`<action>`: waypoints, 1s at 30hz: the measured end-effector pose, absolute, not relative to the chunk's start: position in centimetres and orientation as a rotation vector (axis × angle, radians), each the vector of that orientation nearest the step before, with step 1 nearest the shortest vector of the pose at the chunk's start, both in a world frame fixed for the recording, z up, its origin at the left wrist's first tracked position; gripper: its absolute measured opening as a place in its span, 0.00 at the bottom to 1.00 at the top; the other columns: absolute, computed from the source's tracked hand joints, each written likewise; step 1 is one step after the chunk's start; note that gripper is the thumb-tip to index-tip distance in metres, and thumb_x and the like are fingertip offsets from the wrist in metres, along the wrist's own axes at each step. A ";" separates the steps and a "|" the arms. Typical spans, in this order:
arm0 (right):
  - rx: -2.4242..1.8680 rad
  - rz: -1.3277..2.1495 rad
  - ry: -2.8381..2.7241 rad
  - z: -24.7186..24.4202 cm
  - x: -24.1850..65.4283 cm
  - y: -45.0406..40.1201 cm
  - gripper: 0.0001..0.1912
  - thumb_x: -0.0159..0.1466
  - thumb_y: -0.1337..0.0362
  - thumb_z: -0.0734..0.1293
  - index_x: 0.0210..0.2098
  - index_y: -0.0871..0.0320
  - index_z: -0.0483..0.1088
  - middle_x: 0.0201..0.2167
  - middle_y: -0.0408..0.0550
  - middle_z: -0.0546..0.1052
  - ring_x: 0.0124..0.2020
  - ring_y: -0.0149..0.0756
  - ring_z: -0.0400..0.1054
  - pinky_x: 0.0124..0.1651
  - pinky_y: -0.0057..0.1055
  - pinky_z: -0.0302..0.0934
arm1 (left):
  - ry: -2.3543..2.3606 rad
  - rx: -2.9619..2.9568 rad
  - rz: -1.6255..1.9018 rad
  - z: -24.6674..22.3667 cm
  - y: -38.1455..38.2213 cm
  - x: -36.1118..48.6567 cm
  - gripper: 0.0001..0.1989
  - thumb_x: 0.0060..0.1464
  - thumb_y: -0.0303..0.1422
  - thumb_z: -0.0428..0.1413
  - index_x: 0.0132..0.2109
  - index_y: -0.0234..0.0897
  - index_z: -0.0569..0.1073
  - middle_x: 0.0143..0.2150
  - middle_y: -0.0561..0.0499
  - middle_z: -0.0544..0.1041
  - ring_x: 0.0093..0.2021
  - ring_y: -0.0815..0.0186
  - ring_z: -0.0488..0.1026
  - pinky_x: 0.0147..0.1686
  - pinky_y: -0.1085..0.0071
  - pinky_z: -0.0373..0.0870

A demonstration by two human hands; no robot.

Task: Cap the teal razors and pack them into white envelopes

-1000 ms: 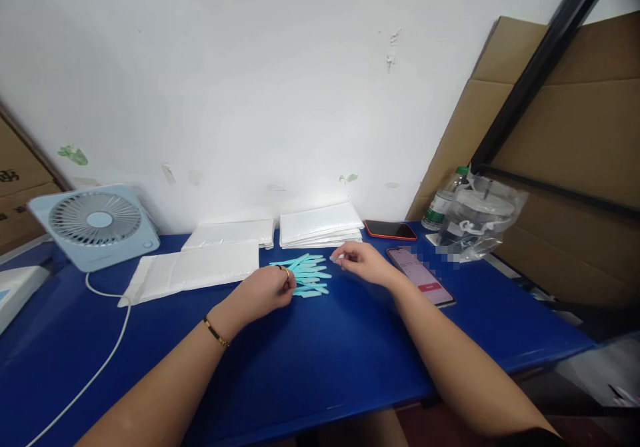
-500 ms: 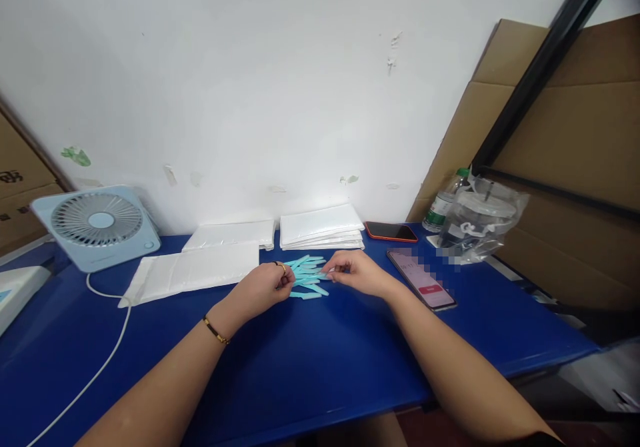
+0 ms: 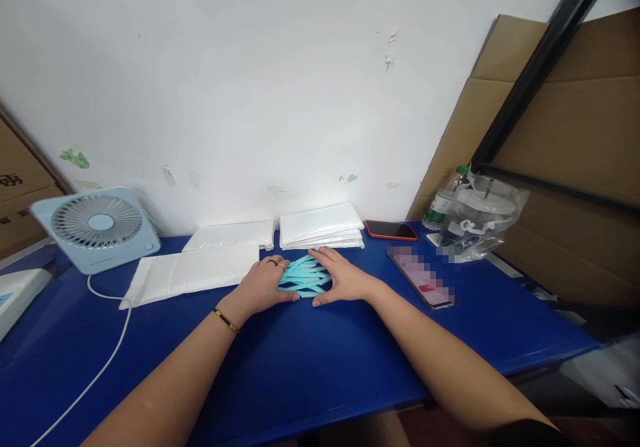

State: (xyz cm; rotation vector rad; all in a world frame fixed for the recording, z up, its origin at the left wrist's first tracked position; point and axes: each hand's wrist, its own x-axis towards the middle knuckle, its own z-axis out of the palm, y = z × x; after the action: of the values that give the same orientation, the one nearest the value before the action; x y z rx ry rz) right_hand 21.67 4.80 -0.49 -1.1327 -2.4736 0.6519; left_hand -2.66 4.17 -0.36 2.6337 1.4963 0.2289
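A loose pile of slim turquoise plastic sticks, shaped like eyebrow razors (image 3: 306, 275), lies crisscrossed on the blue table. My left hand (image 3: 265, 284) curves round the pile's left side, its thumb apart from the fingers and touching the sticks' ends. On the other side my right hand (image 3: 343, 279) does the same, fingers at the far edge and thumb at the near edge. Both hands are open, cupping the pile between them. The outer ends of some sticks are hidden behind the hands.
White packets lie in a left stack (image 3: 227, 235) and a right stack (image 3: 320, 226), with a long white packet (image 3: 195, 275) before them. Two phones, one orange-edged (image 3: 391, 230) and one lit (image 3: 423, 278), lie right. A fan (image 3: 100, 224), a bottle (image 3: 443, 206) and a bagged cup (image 3: 483, 217) stand farther out.
Both hands have gone from pinched fingers at the pile to spread fingers around its two sides. The sticks sit closer together and more nearly in line.
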 end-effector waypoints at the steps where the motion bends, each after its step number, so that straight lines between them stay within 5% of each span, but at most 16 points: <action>1: -1.128 0.642 -2.499 -0.6 21.5 4.9 0.56 0.46 0.44 0.72 0.66 0.53 0.43 0.64 0.57 0.49 0.64 0.54 0.41 0.61 0.49 0.44 | 1.469 2.649 0.214 -0.2 4.1 -2.5 0.32 0.48 0.51 0.54 0.55 0.35 0.66 0.54 0.40 0.69 0.54 0.52 0.64 0.50 0.60 0.61; 5: -1.070 0.480 -2.574 -0.4 20.8 4.6 0.36 0.54 0.55 0.68 0.60 0.57 0.57 0.53 0.55 0.64 0.54 0.47 0.56 0.55 0.43 0.54 | 1.399 2.691 0.151 0.5 3.1 -1.2 0.16 0.53 0.37 0.52 0.48 0.37 0.69 0.45 0.44 0.72 0.45 0.58 0.69 0.44 0.66 0.64; 9: -1.110 0.330 -2.656 0.0 20.4 3.9 0.20 0.53 0.66 0.66 0.46 0.60 0.66 0.42 0.52 0.66 0.43 0.40 0.62 0.41 0.33 0.61 | 1.420 2.735 0.079 0.5 2.1 0.1 0.12 0.50 0.28 0.50 0.44 0.35 0.69 0.40 0.45 0.73 0.39 0.60 0.70 0.39 0.67 0.65; 17: -1.178 -0.035 -2.845 0.3 19.4 3.2 0.11 0.51 0.62 0.68 0.32 0.59 0.66 0.33 0.51 0.71 0.39 0.43 0.64 0.41 0.36 0.57 | 1.510 2.766 0.076 0.4 0.9 1.6 0.09 0.45 0.29 0.55 0.37 0.35 0.68 0.37 0.42 0.73 0.39 0.56 0.70 0.36 0.65 0.66; 23: -1.275 0.061 -2.684 3.7 20.8 2.1 0.12 0.53 0.65 0.67 0.38 0.56 0.68 0.37 0.48 0.73 0.33 0.37 0.67 0.31 0.29 0.54 | 1.559 2.584 0.319 0.7 1.0 1.8 0.05 0.51 0.28 0.50 0.38 0.38 0.64 0.29 0.50 0.71 0.30 0.62 0.70 0.29 0.69 0.61; 27: -1.045 0.278 -2.521 9.6 21.6 1.0 0.29 0.50 0.53 0.72 0.50 0.52 0.65 0.42 0.47 0.73 0.40 0.40 0.67 0.37 0.30 0.57 | 1.276 2.324 0.741 0.8 1.1 2.3 0.03 0.55 0.32 0.48 0.35 0.39 0.61 0.26 0.56 0.67 0.27 0.67 0.67 0.27 0.72 0.59; 30: -0.915 0.381 -2.449 13.1 20.4 0.3 0.19 0.60 0.52 0.65 0.47 0.54 0.68 0.40 0.47 0.73 0.38 0.36 0.67 0.38 0.30 0.59 | 1.168 2.122 1.033 0.7 0.8 2.9 0.07 0.57 0.38 0.48 0.37 0.38 0.63 0.30 0.55 0.69 0.30 0.67 0.67 0.31 0.71 0.62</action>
State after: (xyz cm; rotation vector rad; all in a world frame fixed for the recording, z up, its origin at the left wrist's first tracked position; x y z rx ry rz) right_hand 20.37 0.26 13.09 -0.9152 -2.4487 0.3811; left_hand 2.95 0.80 0.68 2.1223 1.1681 1.0325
